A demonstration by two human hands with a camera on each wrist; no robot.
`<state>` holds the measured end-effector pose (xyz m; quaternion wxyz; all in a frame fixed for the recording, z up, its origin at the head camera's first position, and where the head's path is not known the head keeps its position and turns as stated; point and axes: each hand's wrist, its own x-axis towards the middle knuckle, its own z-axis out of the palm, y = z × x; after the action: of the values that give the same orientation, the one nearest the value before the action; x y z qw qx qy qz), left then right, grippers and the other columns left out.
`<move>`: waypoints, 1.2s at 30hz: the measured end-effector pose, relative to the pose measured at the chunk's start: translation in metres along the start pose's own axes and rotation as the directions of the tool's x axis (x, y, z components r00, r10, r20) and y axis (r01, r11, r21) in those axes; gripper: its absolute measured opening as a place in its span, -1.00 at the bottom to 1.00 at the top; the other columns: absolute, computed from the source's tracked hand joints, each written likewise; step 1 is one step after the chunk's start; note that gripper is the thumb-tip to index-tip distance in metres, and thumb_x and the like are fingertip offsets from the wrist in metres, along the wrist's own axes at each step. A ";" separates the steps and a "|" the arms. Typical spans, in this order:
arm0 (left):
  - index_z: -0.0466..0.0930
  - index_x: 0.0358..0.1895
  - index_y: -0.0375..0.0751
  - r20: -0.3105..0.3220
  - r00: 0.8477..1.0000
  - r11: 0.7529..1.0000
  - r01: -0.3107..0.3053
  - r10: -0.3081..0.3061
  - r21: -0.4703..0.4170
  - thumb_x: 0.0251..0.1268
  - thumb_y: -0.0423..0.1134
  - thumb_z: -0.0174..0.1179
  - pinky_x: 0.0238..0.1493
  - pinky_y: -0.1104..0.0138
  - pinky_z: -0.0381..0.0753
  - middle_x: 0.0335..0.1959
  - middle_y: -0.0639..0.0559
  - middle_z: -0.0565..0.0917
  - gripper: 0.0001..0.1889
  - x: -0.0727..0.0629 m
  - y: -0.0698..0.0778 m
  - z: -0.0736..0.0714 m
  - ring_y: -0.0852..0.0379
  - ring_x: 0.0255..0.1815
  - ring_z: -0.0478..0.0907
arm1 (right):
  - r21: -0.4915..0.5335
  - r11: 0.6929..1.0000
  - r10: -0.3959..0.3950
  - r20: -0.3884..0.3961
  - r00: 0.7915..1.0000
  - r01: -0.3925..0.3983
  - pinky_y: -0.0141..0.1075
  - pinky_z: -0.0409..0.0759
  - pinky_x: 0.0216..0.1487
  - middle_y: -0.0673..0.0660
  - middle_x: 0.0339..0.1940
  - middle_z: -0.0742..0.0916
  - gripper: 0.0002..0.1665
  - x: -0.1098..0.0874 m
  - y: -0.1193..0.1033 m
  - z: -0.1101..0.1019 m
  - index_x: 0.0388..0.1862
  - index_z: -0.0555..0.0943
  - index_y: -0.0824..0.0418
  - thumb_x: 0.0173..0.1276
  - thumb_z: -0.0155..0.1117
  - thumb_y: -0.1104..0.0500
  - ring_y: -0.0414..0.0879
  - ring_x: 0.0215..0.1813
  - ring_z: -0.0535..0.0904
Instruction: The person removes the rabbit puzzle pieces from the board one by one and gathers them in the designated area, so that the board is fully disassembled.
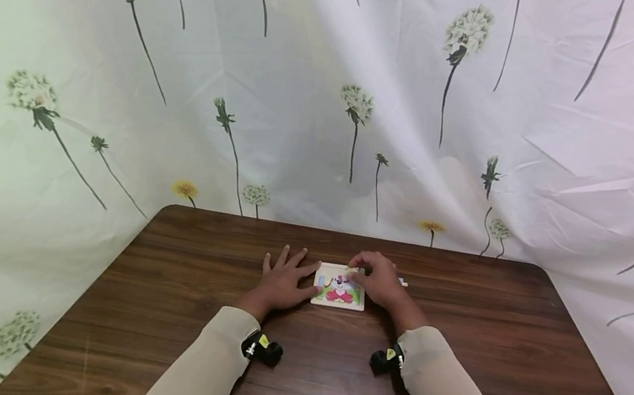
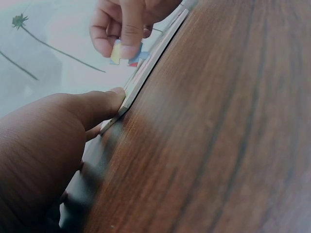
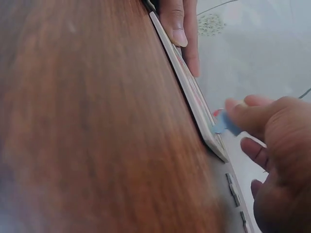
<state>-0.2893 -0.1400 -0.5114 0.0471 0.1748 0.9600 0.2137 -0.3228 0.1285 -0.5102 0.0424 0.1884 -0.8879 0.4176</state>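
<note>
A small picture puzzle board with a pale rim lies flat near the table's far side, showing a cartoon animal in red. Spread out at its left edge is my left hand, its thumb resting on the rim and the other fingers straight. My right hand is over the board's upper right part, pinching a puzzle piece between thumb and fingers. That piece looks blue in the right wrist view; yellow and blue show under the fingertips in the left wrist view. Part of the picture is hidden by my right fingers.
Loose puzzle pieces lie on the brown wooden table just right of the board, partly behind my right hand in the head view. A dandelion-print cloth hangs behind the table's far edge. Each wrist carries a small black camera.
</note>
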 end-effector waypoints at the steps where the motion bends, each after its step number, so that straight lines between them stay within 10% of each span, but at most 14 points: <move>1: 0.29 0.74 0.24 0.000 1.000 1.000 0.002 -0.002 0.001 0.63 0.34 0.10 0.69 -0.51 -0.39 0.85 -0.10 0.06 -0.26 0.000 0.000 0.000 -0.40 0.87 -0.30 | 0.033 0.999 0.009 -0.011 1.000 -0.009 0.20 0.47 0.43 0.13 -0.02 0.83 -0.92 0.000 -0.001 0.000 -0.13 0.79 0.12 0.47 0.53 0.24 0.08 0.15 0.67; 36: 0.30 0.74 0.20 -0.012 1.000 1.000 -0.012 0.012 -0.001 0.63 0.32 0.12 0.68 -0.54 -0.35 0.84 -0.13 0.09 -0.26 0.000 0.000 0.000 -0.43 0.86 -0.23 | 0.149 0.987 0.092 -0.174 0.980 -0.066 -0.33 0.67 -0.25 0.22 -0.18 0.84 -0.88 -0.037 0.038 -0.072 -0.17 0.81 0.28 0.49 0.54 0.21 -0.12 -0.24 0.67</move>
<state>-0.2892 -0.1401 -0.5117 0.0403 0.1794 0.9590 0.2155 -0.3083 0.2166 -0.5001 0.0926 0.1169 -0.8551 0.4966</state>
